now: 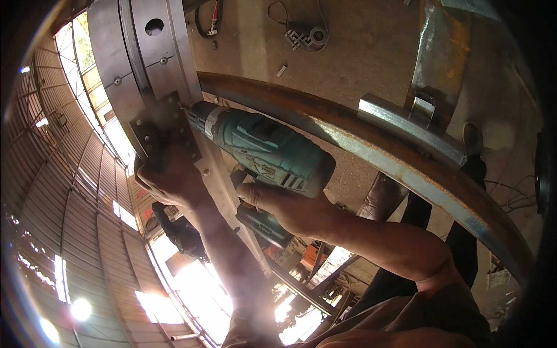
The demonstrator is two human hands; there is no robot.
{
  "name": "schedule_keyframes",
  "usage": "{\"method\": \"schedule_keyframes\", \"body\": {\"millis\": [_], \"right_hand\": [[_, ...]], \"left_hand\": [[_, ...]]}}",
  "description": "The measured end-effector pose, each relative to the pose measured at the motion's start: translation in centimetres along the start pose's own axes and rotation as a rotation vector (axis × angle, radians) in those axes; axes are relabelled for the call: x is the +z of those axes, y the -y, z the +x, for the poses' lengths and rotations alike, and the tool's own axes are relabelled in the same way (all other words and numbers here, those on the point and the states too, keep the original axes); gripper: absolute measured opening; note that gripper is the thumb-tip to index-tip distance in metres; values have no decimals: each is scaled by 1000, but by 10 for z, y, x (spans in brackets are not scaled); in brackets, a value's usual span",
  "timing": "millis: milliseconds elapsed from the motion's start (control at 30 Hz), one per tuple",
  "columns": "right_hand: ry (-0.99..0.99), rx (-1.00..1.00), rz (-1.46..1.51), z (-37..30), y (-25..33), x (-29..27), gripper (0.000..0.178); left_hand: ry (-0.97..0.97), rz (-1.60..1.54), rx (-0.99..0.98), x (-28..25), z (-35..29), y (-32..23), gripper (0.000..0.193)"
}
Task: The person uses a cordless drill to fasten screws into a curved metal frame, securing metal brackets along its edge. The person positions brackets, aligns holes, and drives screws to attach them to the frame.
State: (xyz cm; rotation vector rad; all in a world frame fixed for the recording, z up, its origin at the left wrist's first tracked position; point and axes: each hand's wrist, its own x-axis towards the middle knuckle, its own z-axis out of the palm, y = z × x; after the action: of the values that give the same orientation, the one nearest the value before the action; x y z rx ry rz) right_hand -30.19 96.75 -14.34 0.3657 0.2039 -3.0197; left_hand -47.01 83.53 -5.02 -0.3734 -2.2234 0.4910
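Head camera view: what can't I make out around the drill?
All in the head view:
Drill: much of its grip is hidden by the right hand.
Drill's tip: too small and dark to tell whether it touches anything.
Left hand: fingers mostly lost in shadow.
Grey metal beam: cut off by the top edge.

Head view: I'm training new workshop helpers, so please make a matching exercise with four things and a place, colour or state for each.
Things
1. Cordless drill
2. Dark plate
3. Long curved steel beam
4. Grey metal panel

Descriptions
A. Streaked with rust
B. Touched by the left hand
C. At the upper left, with a large round hole
D. Gripped in the right hand

Pairs: 1-D, 2-B, 3-A, 4-C
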Motion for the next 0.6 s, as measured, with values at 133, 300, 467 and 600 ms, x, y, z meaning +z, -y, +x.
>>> {"method": "schedule_keyframes", "body": {"millis": [133,300,467,600], "right_hand": [[4,13,-27,0,2,2,41],[4,18,-23,0,4,5,41],[-23,75,53,4,6,5,36],[-36,147,6,7,4,3,33]], "left_hand": [[23,26,-42,-4,-1,-2,62],[19,31,-54,-1,-2,3,66],[1,22,-5,2,-2,6,63],[-14,9,-1,0,-3,2,58]]}}
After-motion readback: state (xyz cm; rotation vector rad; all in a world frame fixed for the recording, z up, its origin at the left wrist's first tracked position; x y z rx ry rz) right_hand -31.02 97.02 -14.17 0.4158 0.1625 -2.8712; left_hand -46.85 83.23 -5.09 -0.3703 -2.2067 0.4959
